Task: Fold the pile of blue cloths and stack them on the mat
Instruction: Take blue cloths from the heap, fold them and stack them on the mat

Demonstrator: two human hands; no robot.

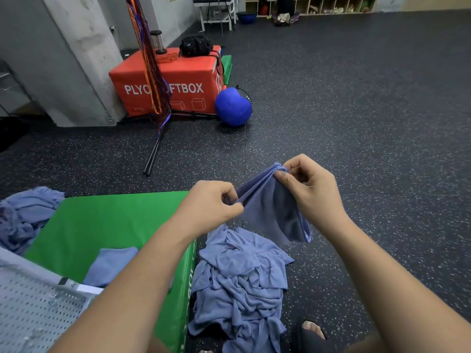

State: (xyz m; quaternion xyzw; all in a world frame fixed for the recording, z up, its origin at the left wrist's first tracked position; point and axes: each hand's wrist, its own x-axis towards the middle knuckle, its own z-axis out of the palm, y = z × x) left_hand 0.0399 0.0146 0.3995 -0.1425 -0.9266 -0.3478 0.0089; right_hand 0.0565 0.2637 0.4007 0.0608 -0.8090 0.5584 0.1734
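Head: left hand (211, 202), right hand (313, 184) pinch one cloth (272, 212) near two piles (239, 284) (23, 217).

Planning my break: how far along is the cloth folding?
Done: one folded cloth lies on the green mat. In hand: left hand and right hand pinch a second cloth. Left: the crumpled pile on the floor, plus a heap at the mat's left edge.

Holds a cloth (270, 210) between left hand (209, 202) and right hand (314, 186), above the pile of cloths (242, 281) just right of the mat (102, 220). Has a folded cloth (109, 263) on the mat, another heap (23, 217) left of it.
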